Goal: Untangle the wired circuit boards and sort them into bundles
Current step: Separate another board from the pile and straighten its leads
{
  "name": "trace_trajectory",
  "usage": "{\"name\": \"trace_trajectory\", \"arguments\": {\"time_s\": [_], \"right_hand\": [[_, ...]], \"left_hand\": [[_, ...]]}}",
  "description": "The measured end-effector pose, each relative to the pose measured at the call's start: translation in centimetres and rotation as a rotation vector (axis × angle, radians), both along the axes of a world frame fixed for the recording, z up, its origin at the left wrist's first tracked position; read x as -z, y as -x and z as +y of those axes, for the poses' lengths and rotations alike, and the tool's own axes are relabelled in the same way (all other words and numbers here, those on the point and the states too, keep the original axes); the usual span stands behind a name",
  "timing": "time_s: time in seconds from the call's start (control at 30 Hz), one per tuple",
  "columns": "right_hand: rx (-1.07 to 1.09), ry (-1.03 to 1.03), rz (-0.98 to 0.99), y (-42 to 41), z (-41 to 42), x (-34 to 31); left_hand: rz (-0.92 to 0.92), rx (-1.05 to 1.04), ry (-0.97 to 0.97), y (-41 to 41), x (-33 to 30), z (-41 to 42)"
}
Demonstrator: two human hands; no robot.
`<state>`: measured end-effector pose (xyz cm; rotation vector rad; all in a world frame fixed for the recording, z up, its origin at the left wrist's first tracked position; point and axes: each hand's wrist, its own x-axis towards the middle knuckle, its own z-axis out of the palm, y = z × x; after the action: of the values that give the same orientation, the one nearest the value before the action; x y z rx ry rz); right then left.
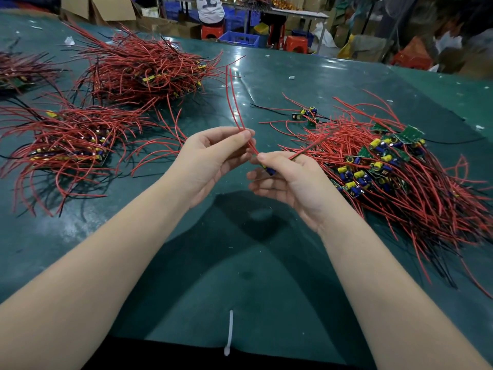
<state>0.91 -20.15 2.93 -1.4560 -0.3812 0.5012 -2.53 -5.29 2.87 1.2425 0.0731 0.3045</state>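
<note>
A green-covered worktable point(266, 276) fills the view, strewn with heaps of red-wired circuit boards. The biggest, a loose tangled pile point(400, 177) with green boards, yellow and blue parts showing, sprawls at three o'clock from the hands. A sorted bundle point(144, 70) lies at eleven o'clock, another bundle point(69, 145) at nine o'clock, and part of a third point(18, 73) sits at the left edge, at ten o'clock. A few stray boards point(306, 114) lie at one o'clock, just beyond the tangled pile.

At centre, above the table, the left hand point(210, 158) pinches two long red wires point(236, 102) between thumb and curled fingers; the wires rise toward twelve o'clock. The right hand point(288, 180), touching close beside it, grips a small circuit board point(269, 170) between thumb and forefinger, its other fingers spread loosely below; only a blue and yellow corner of the board shows.

A white cable tie point(229, 332) lies on the table's near edge at six o'clock. Across the room, at twelve o'clock, stand cardboard boxes point(112, 9), blue crates point(240, 38) and red stools point(296, 44).
</note>
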Motion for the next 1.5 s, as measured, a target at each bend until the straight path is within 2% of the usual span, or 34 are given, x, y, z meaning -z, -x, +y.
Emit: {"name": "trace_trajectory", "arguments": {"time_s": [0.17,0.27,0.37,0.5,0.77,0.9,1.03,1.2,1.37,1.5], "right_hand": [[0.110,0.204,-0.280,0.0,0.3,0.6],[0.178,0.334,-0.439,-0.3,0.3,1.3],[0.207,0.363,-0.491,-0.6,0.2,1.5],[0.218,0.393,-0.518,-0.7,0.2,1.5],[0.171,0.243,-0.343,-0.9,0.1,1.3],[0.148,0.157,-0.198,-0.7,0.0,1.0],[0.161,0.143,-0.174,-0.7,-0.1,1.0],[0.174,0.146,-0.160,-0.9,-0.2,1.2],[0.108,0.103,-0.144,-0.7,0.1,1.3],[0.063,0.068,-0.112,-0.7,0.0,1.1]], "left_hand": [[0.001,-0.126,-0.204,0.1,0.3,0.1],[0.031,-0.127,-0.165,0.0,0.4,0.0],[0.062,-0.084,-0.088,-0.1,0.3,0.0],[0.088,-0.037,-0.077,-0.1,0.3,0.2],[0.071,0.012,0.107,-0.1,0.1,0.6],[0.041,0.039,0.086,0.0,0.1,0.6],[0.010,0.056,0.053,0.1,0.1,0.5],[-0.033,0.049,-0.098,0.2,0.5,0.4],[-0.053,0.032,-0.348,0.2,0.9,0.0],[-0.053,0.008,-0.390,0.0,1.0,0.2]]}}
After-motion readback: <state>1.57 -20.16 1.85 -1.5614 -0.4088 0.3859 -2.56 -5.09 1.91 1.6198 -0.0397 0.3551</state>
